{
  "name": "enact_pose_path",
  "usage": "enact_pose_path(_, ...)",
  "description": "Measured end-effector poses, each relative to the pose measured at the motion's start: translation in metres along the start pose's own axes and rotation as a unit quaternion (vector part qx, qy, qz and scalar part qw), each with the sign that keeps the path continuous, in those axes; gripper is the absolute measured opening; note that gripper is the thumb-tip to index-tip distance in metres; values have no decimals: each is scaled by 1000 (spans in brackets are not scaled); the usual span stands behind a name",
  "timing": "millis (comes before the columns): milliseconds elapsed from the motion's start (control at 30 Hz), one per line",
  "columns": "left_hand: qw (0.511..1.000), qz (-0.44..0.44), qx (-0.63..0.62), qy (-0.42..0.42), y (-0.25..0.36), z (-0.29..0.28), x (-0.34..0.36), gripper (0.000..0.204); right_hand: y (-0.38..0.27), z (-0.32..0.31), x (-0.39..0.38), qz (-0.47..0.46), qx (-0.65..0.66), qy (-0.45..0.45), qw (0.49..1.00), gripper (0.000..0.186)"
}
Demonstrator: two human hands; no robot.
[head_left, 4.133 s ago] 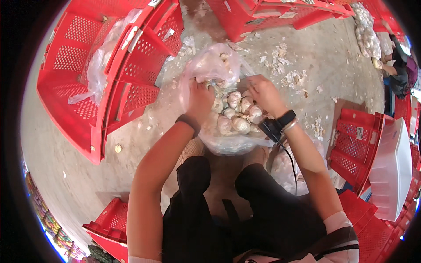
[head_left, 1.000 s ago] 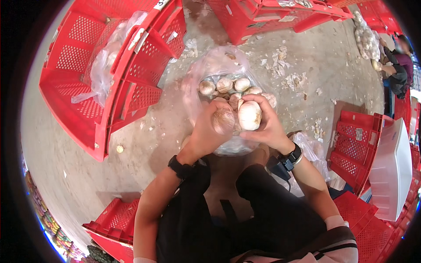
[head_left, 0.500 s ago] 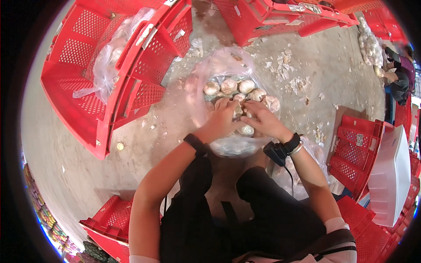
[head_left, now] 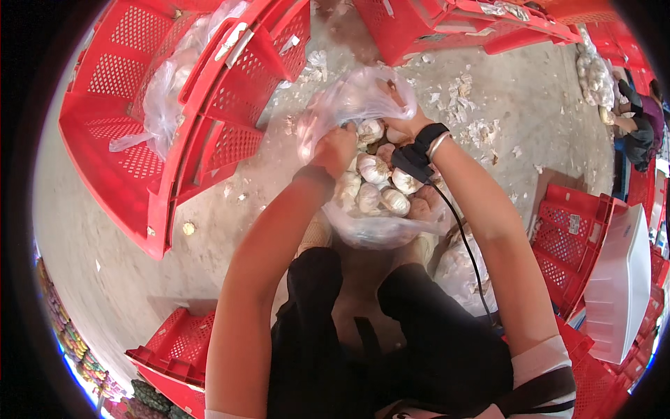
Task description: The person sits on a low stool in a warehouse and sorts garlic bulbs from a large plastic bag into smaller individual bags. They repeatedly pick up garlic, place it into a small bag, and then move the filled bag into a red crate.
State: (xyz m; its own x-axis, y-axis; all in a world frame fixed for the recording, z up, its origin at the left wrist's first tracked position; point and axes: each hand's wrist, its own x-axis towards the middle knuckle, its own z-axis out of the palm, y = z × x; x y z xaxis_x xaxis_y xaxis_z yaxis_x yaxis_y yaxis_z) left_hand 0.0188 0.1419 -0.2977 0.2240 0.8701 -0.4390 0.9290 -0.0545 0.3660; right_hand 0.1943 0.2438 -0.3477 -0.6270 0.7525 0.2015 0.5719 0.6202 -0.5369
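Work point: an opened clear plastic bag (head_left: 370, 234), standing on the floor (head_left: 272, 202) just beyond the person's feet. The garlic bulbs (head_left: 373, 168) lie inside it, loosely heaped, with the nearer ones plainly exposed at the bag's mouth.

Left hand (head_left: 337, 149): at the left side of the bag's mouth, fingers curled inward against the film. Whether they grip film, a bulb or nothing cannot be told.

Right hand (head_left: 409, 116): at the far right of the bag, fingers bent and partly behind the raised film. How far they are open, and whether they hold anything, cannot be determined. A black box (head_left: 410, 166) at the right wrist hangs over the bulbs, its cable (head_left: 469, 244) trailing to the near right of the bag.

Surroundings: a large red crate (head_left: 150, 230) stands left of the bag; a second bag (head_left: 464, 271) lies to its near right; papery scraps (head_left: 481, 133) litter the floor to its far right.

Assessment: the step in hand appears to be reaching among the bulbs at the bag's far side. The next move would seem to call for keeping the raised film off the fingers and the cable clear of the bulbs.
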Motion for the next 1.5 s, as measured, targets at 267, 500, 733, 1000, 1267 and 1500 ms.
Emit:
enact_pose_path(267,942,107,-272,167,3,-15,-46,45,9,-13,-4,3,36,-46,998,33)
enact_pose_path(500,828,42,-554,77,17,-44,-78,17,-65,-84,-24,207,398,-36,893,44)
enact_pose_path(733,634,-71,-769,-27,36,-55,-96,26,-131,-118,-66,352,835,-25,421,27)
enact_pose_path(1000,784,-42,-616,61,60,-19,-83,29,-144,-119,-80,328,760,14,561,18)
enact_pose_path(1267,916,124,-257,282,60,-4,-53,16,-84,-70,-54,163,295,-117,934,28)
enact_pose_path(1500,963,0,133,236,-12,-4,-28,31,-87,-32,-7,108,73,-31,991,28)
